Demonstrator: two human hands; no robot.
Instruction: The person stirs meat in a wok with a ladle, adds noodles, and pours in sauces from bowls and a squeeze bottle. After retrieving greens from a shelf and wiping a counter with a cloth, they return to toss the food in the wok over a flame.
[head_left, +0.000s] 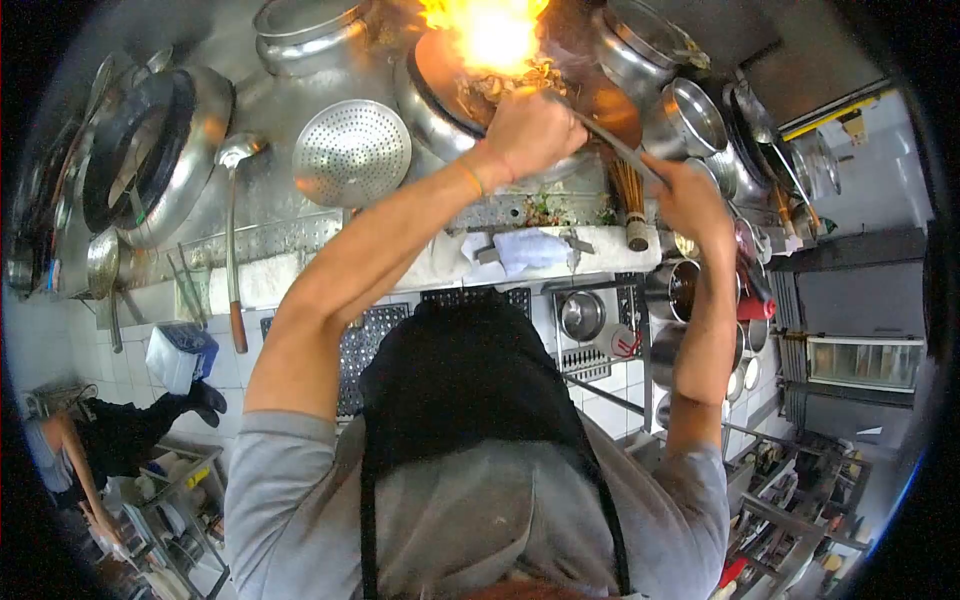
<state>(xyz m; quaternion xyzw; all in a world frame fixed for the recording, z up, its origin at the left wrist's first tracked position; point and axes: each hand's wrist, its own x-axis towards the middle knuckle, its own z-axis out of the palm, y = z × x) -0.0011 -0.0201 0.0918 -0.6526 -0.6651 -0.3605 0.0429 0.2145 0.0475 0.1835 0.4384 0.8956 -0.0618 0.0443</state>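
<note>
A large wok [450,75] stands tilted over the stove, with browned pieces of food [540,78] in it and tall orange flames [490,30] rising from it. My left hand [530,132] is closed in a fist at the wok's near rim; the exact grip is hidden. Wrapped round the end of a long metal utensil handle [615,140] is my right hand [692,205], right of the wok. That handle slants up past my left fingers, and its working head cannot be made out.
Left of the wok lie a perforated strainer [352,153] and a ladle [238,150]. A bamboo brush [632,205] and metal pots [685,118] stand right. A white cloth [525,250] lies on the stove's front ledge. Another person [70,450] is at lower left.
</note>
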